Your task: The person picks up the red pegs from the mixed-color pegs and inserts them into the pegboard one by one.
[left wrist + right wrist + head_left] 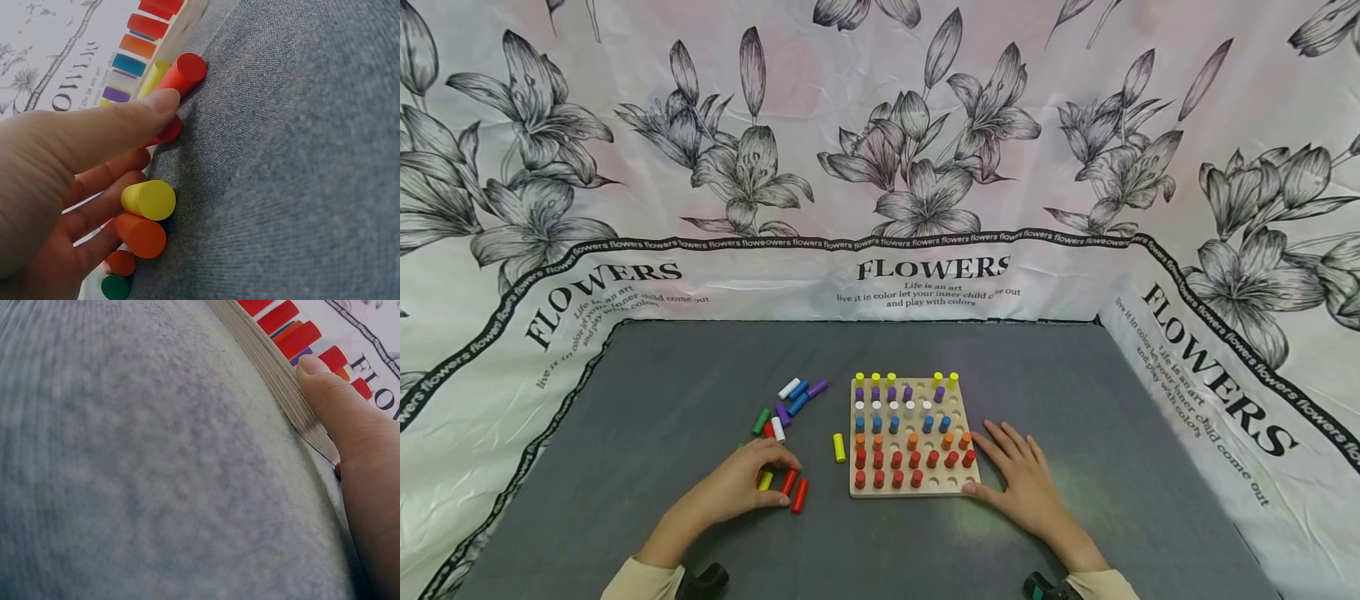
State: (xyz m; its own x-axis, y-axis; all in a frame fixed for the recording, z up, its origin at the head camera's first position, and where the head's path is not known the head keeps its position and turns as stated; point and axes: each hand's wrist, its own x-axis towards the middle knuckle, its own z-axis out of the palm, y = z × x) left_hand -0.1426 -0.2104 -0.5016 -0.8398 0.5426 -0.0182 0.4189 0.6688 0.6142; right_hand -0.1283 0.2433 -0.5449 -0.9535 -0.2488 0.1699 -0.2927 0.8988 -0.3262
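A wooden pegboard (914,492) holds rows of coloured pegs: yellow, purple, white, blue, orange and red. To its left, my left hand (741,483) has thumb and fingers curled round a red peg (789,481) lying on the cloth. In the left wrist view the thumb partly hides that red peg (169,131). Another red peg (800,496) lies just beyond the thumb tip, and a yellow peg (765,481) is under the palm side. My right hand (1026,479) lies spread at the board's right edge, its thumb (319,375) on the near corner.
Several loose pegs, including a green one (761,421), a white one (789,388) and a purple one (817,389), lie scattered beyond the left hand. One yellow peg (838,448) sits beside the board's left edge. A flower-printed curtain (925,283) stands behind the grey cloth (715,358).
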